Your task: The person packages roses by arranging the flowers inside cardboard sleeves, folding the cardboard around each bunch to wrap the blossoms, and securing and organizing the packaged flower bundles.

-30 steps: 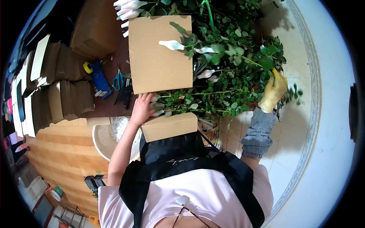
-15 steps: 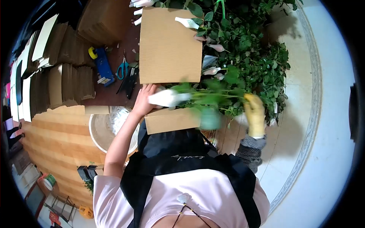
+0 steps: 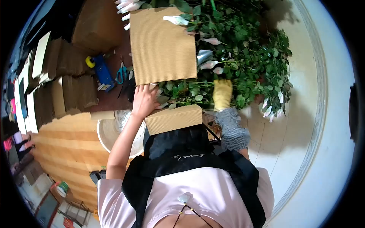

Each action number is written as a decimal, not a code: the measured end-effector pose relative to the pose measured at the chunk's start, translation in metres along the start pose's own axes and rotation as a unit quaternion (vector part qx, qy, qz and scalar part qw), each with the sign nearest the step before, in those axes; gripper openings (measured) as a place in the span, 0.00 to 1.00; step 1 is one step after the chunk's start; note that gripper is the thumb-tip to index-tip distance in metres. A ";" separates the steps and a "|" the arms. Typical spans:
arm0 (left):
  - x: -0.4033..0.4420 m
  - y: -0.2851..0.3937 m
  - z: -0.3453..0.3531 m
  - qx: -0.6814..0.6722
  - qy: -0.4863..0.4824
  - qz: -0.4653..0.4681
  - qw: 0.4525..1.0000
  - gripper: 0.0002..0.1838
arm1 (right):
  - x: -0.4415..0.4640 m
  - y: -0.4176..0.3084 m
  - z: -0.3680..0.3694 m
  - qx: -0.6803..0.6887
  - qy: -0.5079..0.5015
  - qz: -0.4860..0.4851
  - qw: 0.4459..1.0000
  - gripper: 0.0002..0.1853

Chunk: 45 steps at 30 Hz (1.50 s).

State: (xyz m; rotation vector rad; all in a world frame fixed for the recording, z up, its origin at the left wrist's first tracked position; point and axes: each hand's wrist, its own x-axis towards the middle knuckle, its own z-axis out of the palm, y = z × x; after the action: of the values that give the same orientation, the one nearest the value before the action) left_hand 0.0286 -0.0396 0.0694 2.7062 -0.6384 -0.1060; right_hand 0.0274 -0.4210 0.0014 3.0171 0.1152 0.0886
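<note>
Several leafy rose stems [image 3: 190, 99] lie between two parts of tan corrugated cardboard: a large panel [image 3: 164, 45] and a nearer flap [image 3: 174, 120]. My bare left hand [image 3: 145, 100] lies flat at the panel's lower left edge, fingers stretched out, beside the bud end of the stems. What is under its palm is hidden. My right hand [image 3: 222, 95], in a yellow glove, is closed around the stems farther right; its fingertips are partly lost among the leaves. A white-netted rose bud [image 3: 175, 20] rests on the panel's upper right.
A large heap of roses [image 3: 247, 57] spreads at the right. Scissors [image 3: 121, 73], a blue tape dispenser [image 3: 103, 73] and stacked cardboard [image 3: 61, 91] are on the left. Below them stands a white bin [image 3: 108, 138].
A netted rose that my right hand was swinging through the air is down among the stems. My right hand has moved left and inward. My left hand stays by the panel edge.
</note>
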 end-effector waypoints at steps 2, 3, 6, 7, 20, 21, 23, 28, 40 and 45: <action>0.005 -0.002 0.006 0.012 -0.016 -0.006 1.000 0.38 | -0.012 0.008 0.024 0.019 -0.012 -0.011 1.000 0.21; 0.005 -0.005 0.010 0.013 -0.008 0.003 1.000 0.39 | -0.001 -0.005 -0.023 -0.003 -0.042 -0.018 0.999 0.24; 0.008 -0.010 0.007 -0.020 -0.045 -0.015 0.999 0.39 | 0.016 0.011 -0.074 0.095 -0.247 0.057 0.963 0.29; 0.008 -0.012 0.008 -0.018 -0.052 -0.015 0.998 0.40 | 0.024 0.010 -0.105 0.102 -0.286 0.075 0.950 0.30; -0.001 -0.009 0.022 -0.066 0.002 -0.028 0.997 0.43 | 0.154 -0.161 -0.159 0.208 -0.346 -0.171 0.899 0.32; -0.001 -0.009 0.025 -0.072 0.018 -0.034 0.997 0.42 | 0.161 -0.161 -0.158 0.200 -0.360 -0.189 0.891 0.34; -0.007 -0.009 0.026 -0.080 0.029 -0.035 0.996 0.42 | 0.159 -0.151 -0.156 0.228 -0.395 -0.177 0.872 0.31; -0.010 -0.011 0.035 -0.117 0.031 -0.066 0.990 0.43 | 0.128 -0.082 -0.193 0.658 -0.064 -0.133 0.738 0.21; -0.008 -0.009 0.028 -0.138 0.054 -0.069 0.986 0.38 | 0.177 0.059 -0.160 0.068 0.266 -0.093 0.957 0.13; -0.008 -0.011 0.028 -0.141 0.058 -0.079 0.985 0.38 | 0.117 0.037 -0.253 0.014 0.221 -0.236 0.946 0.11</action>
State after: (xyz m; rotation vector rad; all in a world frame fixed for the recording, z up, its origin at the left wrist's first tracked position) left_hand 0.0216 -0.0364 0.0390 2.4618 -0.3455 -0.0711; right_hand 0.1306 -0.4188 0.2626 2.8421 0.8739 0.7136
